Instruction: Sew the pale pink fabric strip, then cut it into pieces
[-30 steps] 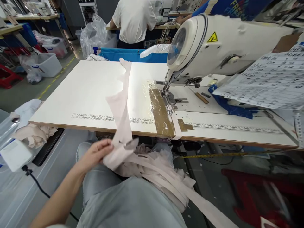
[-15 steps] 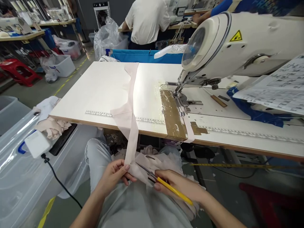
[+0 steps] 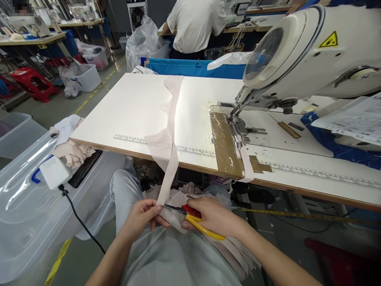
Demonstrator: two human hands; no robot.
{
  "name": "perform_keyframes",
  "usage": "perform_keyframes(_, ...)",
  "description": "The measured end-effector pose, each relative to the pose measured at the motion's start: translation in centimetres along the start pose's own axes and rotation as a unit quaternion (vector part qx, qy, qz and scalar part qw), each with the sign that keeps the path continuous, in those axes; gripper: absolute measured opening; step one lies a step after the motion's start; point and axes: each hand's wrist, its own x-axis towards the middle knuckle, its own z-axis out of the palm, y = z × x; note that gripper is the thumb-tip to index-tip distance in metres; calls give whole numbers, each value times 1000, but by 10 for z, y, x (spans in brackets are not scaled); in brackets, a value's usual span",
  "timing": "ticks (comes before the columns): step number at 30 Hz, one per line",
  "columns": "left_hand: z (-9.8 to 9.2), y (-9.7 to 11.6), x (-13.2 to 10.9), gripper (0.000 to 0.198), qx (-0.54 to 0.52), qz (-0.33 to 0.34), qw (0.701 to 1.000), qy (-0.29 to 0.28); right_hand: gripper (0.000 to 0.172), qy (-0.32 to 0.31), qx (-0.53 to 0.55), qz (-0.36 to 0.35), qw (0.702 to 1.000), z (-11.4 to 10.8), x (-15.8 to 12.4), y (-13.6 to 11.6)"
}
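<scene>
My left hand (image 3: 148,214) pinches the lower end of a pale pink fabric strip (image 3: 169,172) above my lap. The strip runs up over the table's front edge and lies across the white top. In my right hand (image 3: 210,216) is a pair of scissors (image 3: 205,230) with yellow and red handles. Their blades point left and lie at the fabric close to my left fingertips; I cannot tell whether they have cut through. More gathered pale pink fabric (image 3: 238,256) rests on my lap beneath both hands.
A sewing machine (image 3: 285,59) stands at the right of the white table (image 3: 119,107). A wooden-handled tool (image 3: 288,129) lies beside it. At left, a clear plastic bin (image 3: 26,190) bears a white adapter (image 3: 55,172) and a black phone (image 3: 85,169). A person in white (image 3: 195,28) sits beyond.
The scissor blades have moved left to my left fingertips and look more closed. My right hand has shifted up a little, and the whole view has turned slightly left.
</scene>
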Motion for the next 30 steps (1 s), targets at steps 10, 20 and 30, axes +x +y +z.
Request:
perform_keyframes(10,-5,-3,1,42,0,2,1000,-12,45,32,0,26,999,12,-2,-5)
perform_keyframes(20,-2,-3,3,43,12,-8,1000,-26,38,46,-12,29,998,12,4,-10)
perform_keyframes(30,-24,19,34,41,358,223,883,208,43,108,75,58,990,33,-22,0)
